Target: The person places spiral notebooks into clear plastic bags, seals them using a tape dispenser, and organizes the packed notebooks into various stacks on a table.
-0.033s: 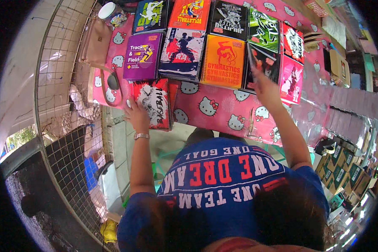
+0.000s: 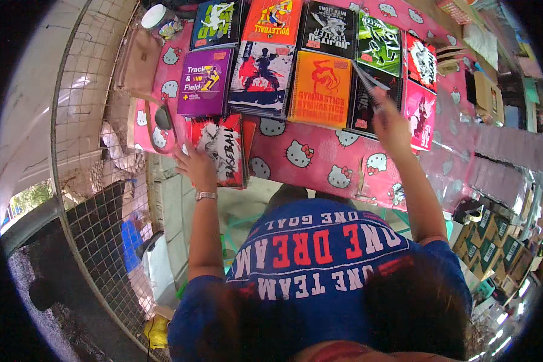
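My left hand (image 2: 197, 168) lies with fingers spread on the left edge of a red and white spiral notebook (image 2: 228, 154), at the table's near left. Another notebook with a red edge shows under it. My right hand (image 2: 393, 130) is closed on a spiral notebook (image 2: 368, 84) that is tilted almost edge-on and blurred. It is over a black notebook (image 2: 361, 111), which it partly hides. Beside that lie an orange notebook (image 2: 321, 87) to the left and a pink notebook (image 2: 419, 114) to the right.
Rows of spiral notebooks, among them a purple one (image 2: 205, 81) and a green one (image 2: 380, 45), cover the pink patterned tablecloth (image 2: 298, 154). A brown bag (image 2: 140, 63) and a white-lidded jar (image 2: 155, 16) stand at the left. Wire mesh (image 2: 81, 199) runs alongside; cardboard boxes (image 2: 495, 244) are stacked right.
My right hand has moved slightly right and nearer, and the tilted notebook has turned more edge-on. More of the black notebook's cover shows. My left hand has barely shifted.
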